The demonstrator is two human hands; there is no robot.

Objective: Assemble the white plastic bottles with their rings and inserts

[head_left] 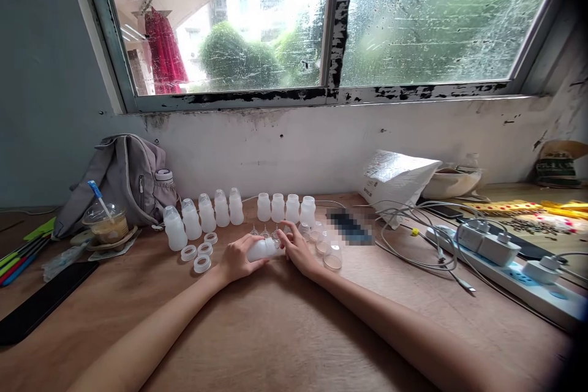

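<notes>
My left hand is closed around the body of a frosted white baby bottle, which lies tilted on its side just above the table. My right hand has its fingers at the neck end of the same bottle; any small part between them is hidden. Clear bottle nipples stand just behind the bottle. To the left lie several white collar rings. Beside my right hand are several clear caps. Behind stand open baby bottles and, further left, a row of capped baby bottles.
A grey backpack, an iced drink cup, pens and a black phone-like slab are at left. On the right are a white pouch, tangled cables and a power strip. The wall and window stand behind.
</notes>
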